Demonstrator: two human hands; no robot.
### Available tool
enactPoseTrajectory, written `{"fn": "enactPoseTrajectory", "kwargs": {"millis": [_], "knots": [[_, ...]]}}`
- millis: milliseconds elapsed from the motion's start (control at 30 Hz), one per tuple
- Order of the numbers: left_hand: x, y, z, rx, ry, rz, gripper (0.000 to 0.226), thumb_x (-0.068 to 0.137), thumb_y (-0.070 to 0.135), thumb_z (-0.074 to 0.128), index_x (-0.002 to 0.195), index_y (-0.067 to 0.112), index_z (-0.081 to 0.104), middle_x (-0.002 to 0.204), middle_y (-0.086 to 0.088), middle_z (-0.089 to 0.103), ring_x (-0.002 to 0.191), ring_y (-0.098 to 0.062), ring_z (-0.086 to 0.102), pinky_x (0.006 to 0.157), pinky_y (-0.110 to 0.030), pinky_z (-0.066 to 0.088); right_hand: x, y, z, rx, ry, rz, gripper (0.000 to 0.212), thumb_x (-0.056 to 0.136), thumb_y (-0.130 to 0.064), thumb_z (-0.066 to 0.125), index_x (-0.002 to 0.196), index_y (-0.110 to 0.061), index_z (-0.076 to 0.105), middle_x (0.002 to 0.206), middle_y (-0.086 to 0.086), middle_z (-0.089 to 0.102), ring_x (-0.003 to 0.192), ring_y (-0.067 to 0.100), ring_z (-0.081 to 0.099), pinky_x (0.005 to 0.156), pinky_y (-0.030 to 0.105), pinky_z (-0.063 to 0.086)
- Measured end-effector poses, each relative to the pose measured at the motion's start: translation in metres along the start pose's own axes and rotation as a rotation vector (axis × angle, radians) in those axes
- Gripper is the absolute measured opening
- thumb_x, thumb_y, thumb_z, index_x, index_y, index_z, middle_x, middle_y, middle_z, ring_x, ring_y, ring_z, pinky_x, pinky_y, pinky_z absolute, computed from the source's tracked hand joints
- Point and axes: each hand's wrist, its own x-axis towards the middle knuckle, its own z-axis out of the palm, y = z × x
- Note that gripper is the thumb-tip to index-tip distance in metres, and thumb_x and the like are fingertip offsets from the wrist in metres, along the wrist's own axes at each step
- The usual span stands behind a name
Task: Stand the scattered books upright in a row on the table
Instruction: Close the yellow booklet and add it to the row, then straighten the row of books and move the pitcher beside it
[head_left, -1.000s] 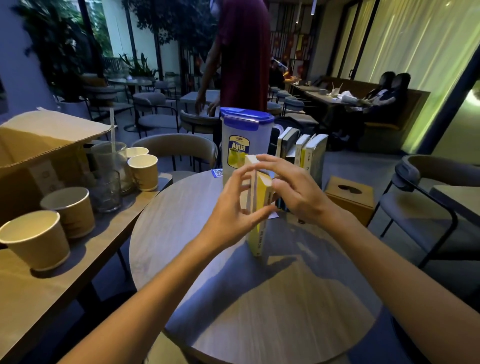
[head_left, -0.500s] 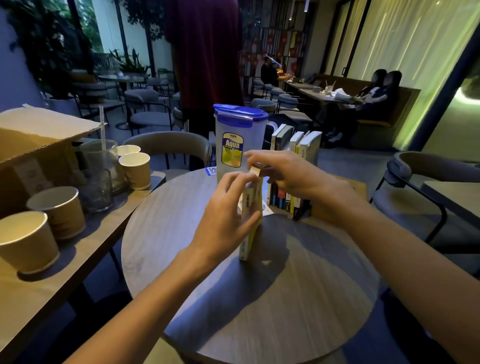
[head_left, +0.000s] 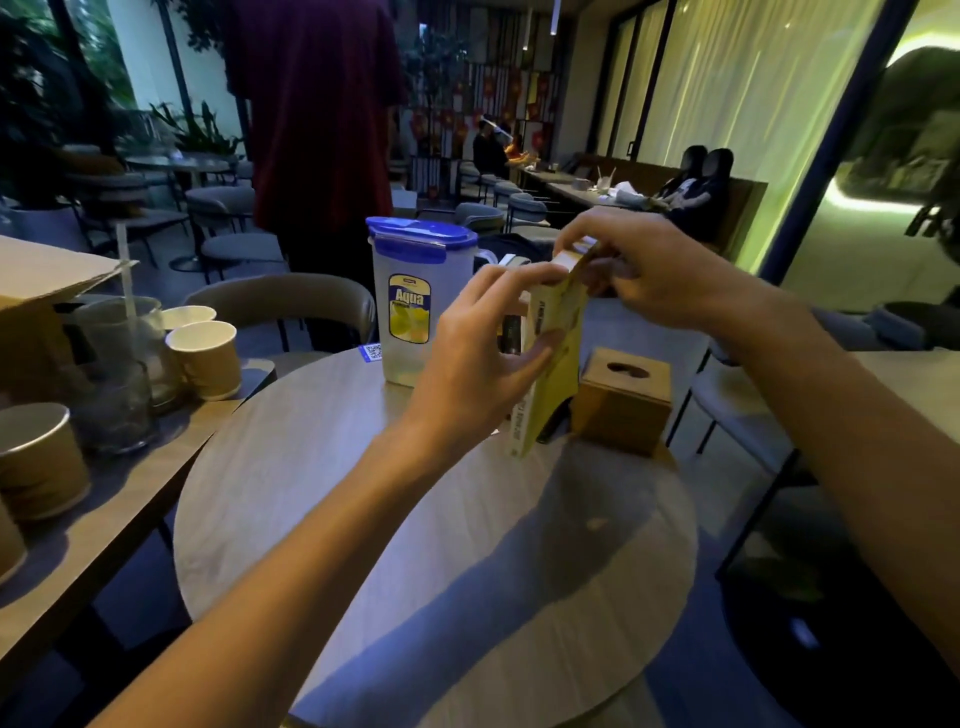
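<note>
Two hands hold one yellow book (head_left: 558, 374) near the far edge of the round table (head_left: 415, 545). The left hand (head_left: 483, 353), nearer, pinches its spine side; the right hand (head_left: 644, 270) grips its top end with curled fingers. The long axis leans, top tilted right. Behind it, the standing row (head_left: 511, 332) is mostly hidden; contact cannot be determined.

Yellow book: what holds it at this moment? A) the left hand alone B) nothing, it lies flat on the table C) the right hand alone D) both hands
D: the left hand grips the yellow book at its side while the right hand pinches its top edge.
</note>
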Motion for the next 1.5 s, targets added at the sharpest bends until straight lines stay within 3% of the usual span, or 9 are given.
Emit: {"fn": "enactPoseTrajectory", "kwargs": {"millis": [133,233,467,700,900,1100,1233,1433,1500], "knots": [[0.013,-0.015,0.026,-0.016,-0.008,0.007,0.048,0.089,0.010,0.071,0.133,0.019,0.056,0.124,0.010,0.047,0.108,0.015,0.047,0.085,-0.018,0.056,0.002,0.022,0.000,0.004,0.011,0.054,0.039,0.089,0.017,0.056,0.115,-0.013,0.061,0.119,0.005,0.056,0.106,0.020,0.064,0.085,0.029,0.059],[0.017,-0.028,0.042,-0.006,-0.027,-0.004,0.049,0.089,0.008,0.071,0.134,0.018,0.055,0.128,0.003,0.049,0.109,0.005,0.049,0.085,-0.032,0.060,0.005,0.040,0.007,-0.022,0.028,0.093,0.038,0.090,0.016,0.057,0.114,-0.014,0.061,0.119,0.004,0.056,0.108,0.020,0.062,0.081,0.016,0.055],[0.022,-0.051,0.070,0.046,-0.026,-0.009,0.049,0.089,0.010,0.071,0.135,0.014,0.056,0.126,-0.005,0.050,0.111,-0.009,0.050,0.082,-0.033,0.060,0.011,0.066,0.027,0.009,0.065,0.149,0.038,0.089,0.016,0.058,0.112,-0.013,0.062,0.113,0.000,0.054,0.104,0.014,0.056,0.074,0.001,0.046],[0.021,-0.073,0.086,0.040,-0.072,-0.064,0.050,0.089,0.011,0.071,0.135,0.017,0.054,0.129,-0.003,0.049,0.115,-0.013,0.052,0.087,-0.036,0.059,0.015,0.093,0.046,0.015,-0.006,0.224,0.039,0.091,0.014,0.056,0.118,-0.014,0.061,0.121,0.005,0.057,0.111,0.016,0.057,0.074,0.015,0.051],[0.020,-0.090,0.091,0.116,-0.139,-0.080,0.052,0.088,0.016,0.073,0.136,0.018,0.053,0.126,-0.001,0.051,0.106,-0.006,0.051,0.088,-0.027,0.055,0.014,0.115,0.066,0.037,-0.032,0.273,0.038,0.091,0.011,0.057,0.117,-0.017,0.063,0.123,0.007,0.058,0.112,0.023,0.061,0.092,0.040,0.058],[0.016,-0.105,0.090,0.187,-0.199,-0.070,0.057,0.087,0.016,0.073,0.140,0.020,0.051,0.129,-0.003,0.049,0.105,-0.010,0.054,0.082,-0.025,0.058,0.009,0.124,0.083,0.101,0.084,0.270,0.036,0.094,0.004,0.060,0.123,-0.017,0.064,0.127,0.000,0.056,0.096,0.014,0.062,0.079,0.027,0.058],[0.014,-0.107,0.087,0.263,-0.184,-0.067,0.059,0.088,0.021,0.073,0.142,0.024,0.049,0.122,0.001,0.053,0.090,-0.006,0.057,0.073,-0.018,0.051,0.006,0.127,0.090,0.165,0.135,0.332,0.040,0.096,-0.003,0.061,0.132,-0.020,0.058,0.116,0.002,0.062,0.087,0.011,0.065,0.078,0.031,0.061],[0.018,-0.106,0.082,0.357,-0.170,-0.027,0.059,0.088,0.026,0.074,0.142,0.024,0.050,0.099,0.012,0.051,0.074,-0.003,0.050,0.064,-0.015,0.044,0.003,0.135,0.100,0.279,0.056,0.478,0.059,0.098,-0.005,0.059,0.150,-0.024,0.038,0.128,0.001,0.055,0.108,0.018,0.064,0.083,0.026,0.055],[0.017,-0.107,0.081,0.303,-0.184,-0.041,0.061,0.087,0.024,0.074,0.143,0.023,0.048,0.096,0.011,0.051,0.070,-0.004,0.050,0.065,-0.015,0.044,0.000,0.139,0.103,0.251,0.056,0.522,0.056,0.098,-0.012,0.060,0.148,-0.024,0.038,0.130,0.004,0.058,0.112,0.021,0.063,0.089,0.032,0.054]]}}
